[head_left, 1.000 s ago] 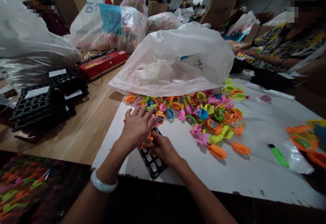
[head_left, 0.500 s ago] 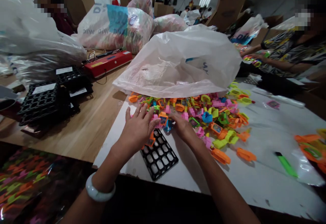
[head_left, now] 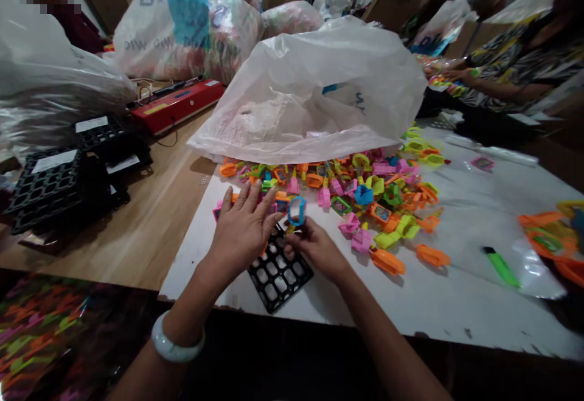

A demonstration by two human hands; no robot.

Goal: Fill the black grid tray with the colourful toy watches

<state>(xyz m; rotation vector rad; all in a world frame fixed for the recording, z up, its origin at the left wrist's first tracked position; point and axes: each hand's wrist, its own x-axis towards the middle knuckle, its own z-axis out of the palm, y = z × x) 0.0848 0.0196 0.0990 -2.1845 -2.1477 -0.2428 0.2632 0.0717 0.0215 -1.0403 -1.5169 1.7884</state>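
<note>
White board [head_left: 365, 303] covers the near tabletop, where a black tray [head_left: 279, 280] slants, its long axis running from near right to far left, beneath the left hand [head_left: 241, 230], spread palm down; whether that palm presses on anything I cannot tell. Over the tray, the right hand [head_left: 317, 246] pinches a blue toy [head_left: 295, 221], loop uppermost and yellow end pointing down, with a heap of bright toys [head_left: 365, 194] beyond.
</note>
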